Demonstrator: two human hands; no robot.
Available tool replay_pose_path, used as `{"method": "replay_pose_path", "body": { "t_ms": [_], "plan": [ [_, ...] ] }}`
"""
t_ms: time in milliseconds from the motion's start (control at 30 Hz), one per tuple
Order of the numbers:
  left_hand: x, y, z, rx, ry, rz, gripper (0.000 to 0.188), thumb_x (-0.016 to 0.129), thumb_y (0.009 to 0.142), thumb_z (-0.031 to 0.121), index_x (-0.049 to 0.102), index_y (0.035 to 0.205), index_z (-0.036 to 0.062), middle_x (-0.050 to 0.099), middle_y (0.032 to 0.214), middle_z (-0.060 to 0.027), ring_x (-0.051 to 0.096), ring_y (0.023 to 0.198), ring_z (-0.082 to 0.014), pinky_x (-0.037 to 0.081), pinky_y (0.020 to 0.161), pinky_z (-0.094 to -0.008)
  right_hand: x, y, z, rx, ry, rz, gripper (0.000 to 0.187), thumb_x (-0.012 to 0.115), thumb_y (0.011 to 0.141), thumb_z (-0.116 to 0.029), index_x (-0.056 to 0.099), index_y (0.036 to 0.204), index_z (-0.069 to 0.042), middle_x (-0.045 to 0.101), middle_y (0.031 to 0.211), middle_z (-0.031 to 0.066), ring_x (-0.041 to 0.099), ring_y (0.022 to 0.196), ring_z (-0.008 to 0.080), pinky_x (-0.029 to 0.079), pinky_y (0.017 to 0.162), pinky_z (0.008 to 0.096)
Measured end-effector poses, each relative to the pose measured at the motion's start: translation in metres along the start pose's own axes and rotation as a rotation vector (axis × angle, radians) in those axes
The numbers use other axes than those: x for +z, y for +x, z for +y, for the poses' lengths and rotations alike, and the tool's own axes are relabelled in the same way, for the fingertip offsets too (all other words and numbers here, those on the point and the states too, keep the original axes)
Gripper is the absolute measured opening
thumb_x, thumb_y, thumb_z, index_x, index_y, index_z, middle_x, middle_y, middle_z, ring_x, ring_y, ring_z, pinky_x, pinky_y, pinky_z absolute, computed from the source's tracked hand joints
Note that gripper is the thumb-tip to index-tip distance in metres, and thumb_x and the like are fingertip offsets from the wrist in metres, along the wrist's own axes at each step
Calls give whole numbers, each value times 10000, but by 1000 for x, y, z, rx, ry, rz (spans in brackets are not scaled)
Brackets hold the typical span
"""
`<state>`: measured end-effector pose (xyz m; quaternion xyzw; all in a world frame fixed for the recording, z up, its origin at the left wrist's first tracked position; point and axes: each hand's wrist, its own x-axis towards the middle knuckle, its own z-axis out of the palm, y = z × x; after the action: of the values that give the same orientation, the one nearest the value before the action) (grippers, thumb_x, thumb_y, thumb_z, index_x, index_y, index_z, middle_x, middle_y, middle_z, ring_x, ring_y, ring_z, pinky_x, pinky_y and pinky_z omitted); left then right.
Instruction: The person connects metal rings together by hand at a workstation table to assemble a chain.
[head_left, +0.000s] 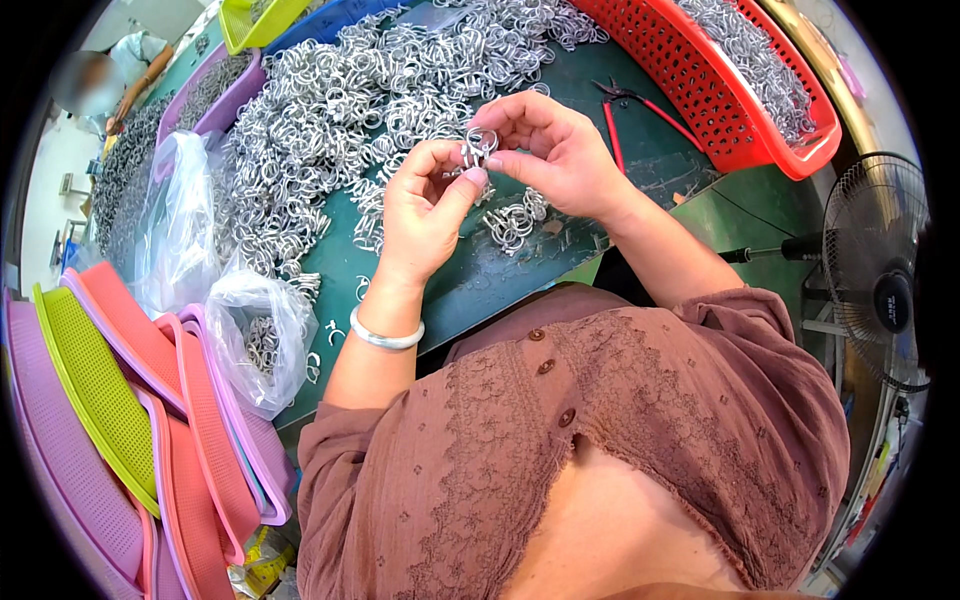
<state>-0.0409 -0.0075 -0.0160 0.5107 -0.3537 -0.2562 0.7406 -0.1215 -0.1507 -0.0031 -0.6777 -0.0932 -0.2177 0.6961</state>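
Note:
Both my hands meet over the green table, pinching a small cluster of silver metal rings (478, 147) between the fingertips. My left hand (428, 205) grips the cluster from the left, its thumb and curled fingers closed on it. From the right, my right hand (562, 155) holds the same rings with thumb and forefinger, the other fingers bent above. Just below the hands lies a little group of loose rings (514, 222). Beyond them spreads a large heap of similar silver rings (320, 105).
Red-handled pliers (640, 105) lie right of my hands, near a red basket (722, 100) full of rings. A clear plastic bag (285, 375) holds more rings at left, beside stacked coloured baskets (100, 390). A fan (880, 270) stands right; another person (135, 75) sits far left.

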Motion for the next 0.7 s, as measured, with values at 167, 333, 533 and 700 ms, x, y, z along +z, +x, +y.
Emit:
{"method": "replay_pose_path", "body": {
  "t_ms": [167, 333, 533, 700],
  "plan": [
    [-4, 1, 0, -58, -94, -1, 130, 590, 780, -12, 538, 889, 33, 561, 854, 2, 510, 765, -54, 428, 685, -190, -1, 0, -4, -53, -303, -9, 290, 564, 774, 46, 507, 1057, 16, 552, 978, 56, 539, 875, 115, 447, 781, 258],
    [-7, 1, -4, -69, -195, -8, 128, 597, 780, -7, 546, 888, 40, 566, 849, 5, 510, 771, -56, 422, 703, -189, 0, 1, -8, -105, -456, -13, 272, 587, 765, 2, 531, 1031, 16, 571, 904, 42, 528, 793, 94, 439, 697, 230],
    [-7, 1, -4, -81, -183, -4, 107, 587, 792, 0, 551, 884, 38, 569, 829, 9, 512, 753, -54, 422, 696, -187, 1, 2, -11, -126, -522, -1, 264, 590, 758, -7, 538, 1016, 18, 577, 866, 37, 522, 735, 88, 441, 653, 229],
    [-7, 2, -2, -96, -131, -2, 80, 569, 809, 20, 553, 887, 32, 571, 824, 5, 516, 742, -57, 425, 688, -189, 1, 3, -10, -169, -557, 16, 256, 621, 742, -61, 553, 983, -4, 582, 798, 64, 561, 677, 132, 458, 602, 247]
  ]
}}
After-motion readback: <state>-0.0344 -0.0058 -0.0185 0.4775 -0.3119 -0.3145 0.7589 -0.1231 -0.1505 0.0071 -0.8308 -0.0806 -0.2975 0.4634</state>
